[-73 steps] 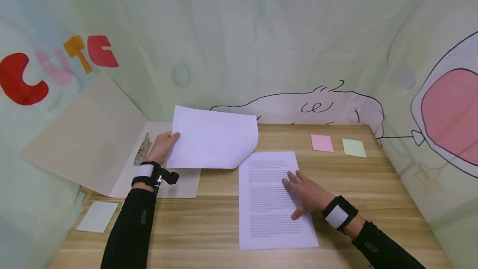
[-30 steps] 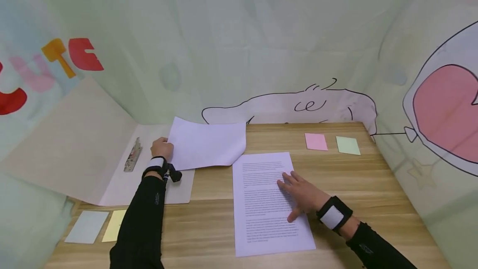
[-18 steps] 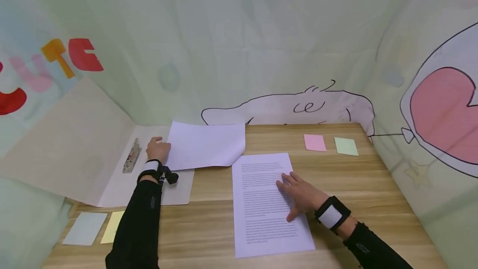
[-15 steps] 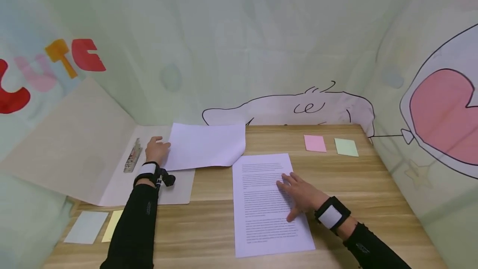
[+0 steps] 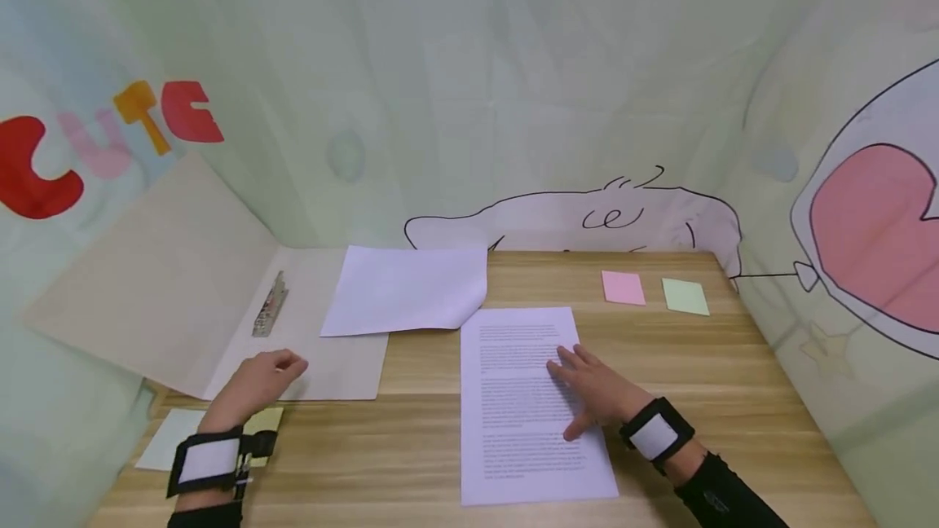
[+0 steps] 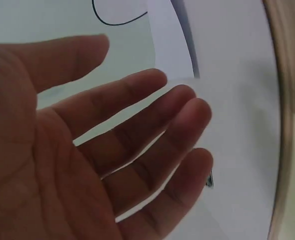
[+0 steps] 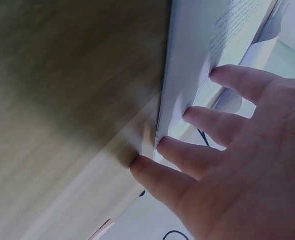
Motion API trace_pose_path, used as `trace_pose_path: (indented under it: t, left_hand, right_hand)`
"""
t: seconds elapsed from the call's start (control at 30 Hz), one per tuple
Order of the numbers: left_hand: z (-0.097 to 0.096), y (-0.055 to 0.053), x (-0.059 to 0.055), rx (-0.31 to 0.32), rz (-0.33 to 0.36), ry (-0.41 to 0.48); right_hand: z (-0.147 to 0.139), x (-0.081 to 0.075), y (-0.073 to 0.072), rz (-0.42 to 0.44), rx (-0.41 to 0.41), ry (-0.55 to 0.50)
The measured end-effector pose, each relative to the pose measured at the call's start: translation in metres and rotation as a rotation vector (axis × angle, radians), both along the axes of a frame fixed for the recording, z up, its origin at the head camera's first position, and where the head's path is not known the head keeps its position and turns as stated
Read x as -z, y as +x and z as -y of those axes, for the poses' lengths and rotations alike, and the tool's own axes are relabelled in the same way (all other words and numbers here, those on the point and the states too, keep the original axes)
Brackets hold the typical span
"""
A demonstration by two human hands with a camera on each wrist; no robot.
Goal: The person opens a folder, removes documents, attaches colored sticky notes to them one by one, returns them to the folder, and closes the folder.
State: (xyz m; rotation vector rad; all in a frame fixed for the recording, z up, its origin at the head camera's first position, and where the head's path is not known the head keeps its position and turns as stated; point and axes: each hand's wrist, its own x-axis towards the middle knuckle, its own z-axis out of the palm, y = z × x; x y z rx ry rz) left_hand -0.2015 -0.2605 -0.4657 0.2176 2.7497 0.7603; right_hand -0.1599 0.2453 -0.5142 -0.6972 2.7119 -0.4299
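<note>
My left hand (image 5: 257,385) hovers over the lower edge of an open folder (image 5: 345,373), holding nothing; its fingers (image 6: 137,130) are loosely bent in the left wrist view. A metal clip (image 5: 271,305) is fixed inside the folder near its fold. A blank-sided sheet of paper (image 5: 407,290) lies across the folder's right part, its lower right corner curling up. Beside it lies a printed stack of paper (image 5: 506,463). My right hand (image 5: 597,389) rests on the stack's right side with fingers spread; in the right wrist view the fingertips (image 7: 192,114) touch down near its edge.
Pink (image 5: 623,288) and green sticky notes (image 5: 685,297) lie at the back right of the wooden table (image 5: 367,463). A pale blue note (image 5: 165,442) and a yellow note (image 5: 267,424) are partly hidden under my left arm. The folder's raised cover (image 5: 161,275) leans against the wall.
The left hand has let go of the blank-sided sheet, which now lies on the folder, and has drawn back toward me. The right hand has stayed on the printed stack.
</note>
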Motion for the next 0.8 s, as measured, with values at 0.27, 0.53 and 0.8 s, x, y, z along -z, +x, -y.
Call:
trace_pose_path:
  t: [0.27, 0.53, 0.8]
  left_hand:
    - [0.008, 0.043, 0.012, -0.071, -0.101, -0.212]
    - [0.001, 0.053, 0.025, -0.283, -0.015, -0.318]
    - [0.006, 0.063, 0.036, -0.402, 0.062, -0.328]
  right_hand:
    - [-0.011, 0.000, -0.001, -0.012, 0.122, -0.130]
    - [-0.013, -0.009, 0.000, 0.040, 0.207, -0.237]
    - [-0.011, -0.012, 0.002, 0.041, 0.253, -0.277]
